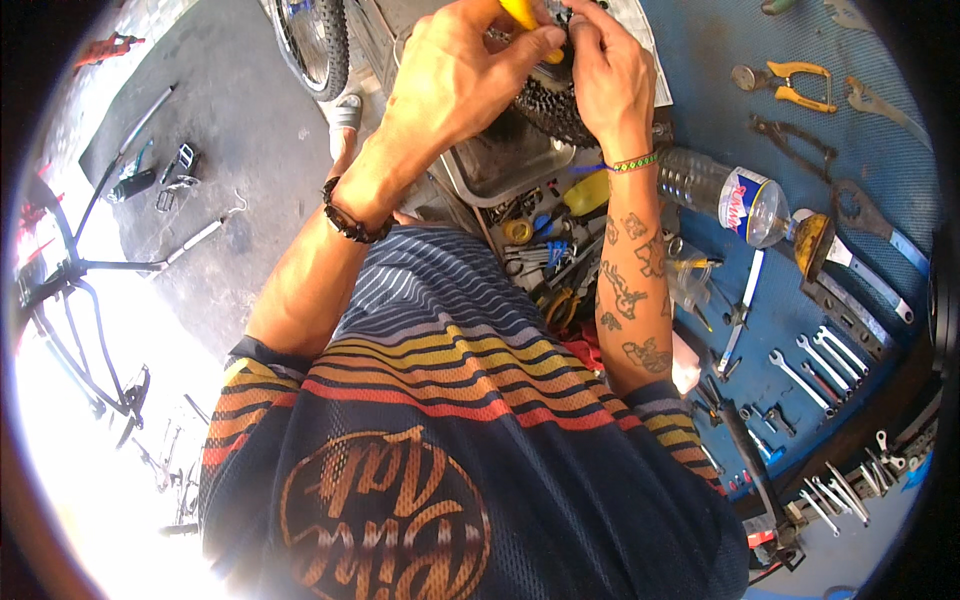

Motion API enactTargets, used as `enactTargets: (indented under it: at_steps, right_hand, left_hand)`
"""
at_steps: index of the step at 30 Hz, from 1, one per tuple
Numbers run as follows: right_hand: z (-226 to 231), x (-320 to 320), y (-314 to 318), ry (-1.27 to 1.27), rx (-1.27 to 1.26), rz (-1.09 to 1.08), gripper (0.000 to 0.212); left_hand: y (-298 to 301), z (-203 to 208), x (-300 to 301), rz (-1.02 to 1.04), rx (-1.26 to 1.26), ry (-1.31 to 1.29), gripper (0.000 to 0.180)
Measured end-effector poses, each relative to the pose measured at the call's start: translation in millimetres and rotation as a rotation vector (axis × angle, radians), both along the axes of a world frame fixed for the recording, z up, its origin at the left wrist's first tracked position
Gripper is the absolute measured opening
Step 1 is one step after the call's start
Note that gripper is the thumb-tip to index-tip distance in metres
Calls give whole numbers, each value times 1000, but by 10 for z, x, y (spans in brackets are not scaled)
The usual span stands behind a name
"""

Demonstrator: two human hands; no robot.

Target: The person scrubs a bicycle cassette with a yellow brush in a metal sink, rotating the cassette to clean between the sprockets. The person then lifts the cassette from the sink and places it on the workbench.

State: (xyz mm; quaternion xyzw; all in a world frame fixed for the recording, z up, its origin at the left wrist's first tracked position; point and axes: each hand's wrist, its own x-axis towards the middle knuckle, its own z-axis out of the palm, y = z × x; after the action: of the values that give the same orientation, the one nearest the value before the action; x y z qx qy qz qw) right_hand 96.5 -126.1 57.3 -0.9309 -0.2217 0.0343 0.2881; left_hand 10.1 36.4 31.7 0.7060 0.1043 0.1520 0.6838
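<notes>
Blue workbench (880, 190) at two o'clock frames it: up at twelve, the toothed cassette (552, 110) is steadied by the right hand (608, 75) clasping its top so the left hand (455, 80), fist closed on a yellow-handled tool (520, 14), can work, tool tip hidden behind fingers.

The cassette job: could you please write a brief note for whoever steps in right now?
Left hand: closed on a yellow-handled tool at the top of the sprocket cassette.
Right hand: fingers steadying the cassette from its side.
The cassette is held above a metal tray; wrenches and pliers lie on the blue bench.
Done or left: I cannot tell; the hands hide the contact point.
</notes>
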Motion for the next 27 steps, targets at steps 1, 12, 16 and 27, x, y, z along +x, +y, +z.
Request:
enactTargets:
  at_steps: [1,12,16,27]
  right_hand:
    - [3,-1,4,-21,27,14,36]
    - [0,-20,12,-153,43,83,33]
    - [-11,-20,-33,-76,-5,27,34]
    - [-229,95,-366,-7,106,7,43]
  left_hand:
    - [-20,7,-27,-11,-59,-48,22]
    - [-9,14,-168,-15,60,170,17]
    - [-34,-37,-209,29,-8,95,22]
    - [-14,-810,-123,106,504,132,29]
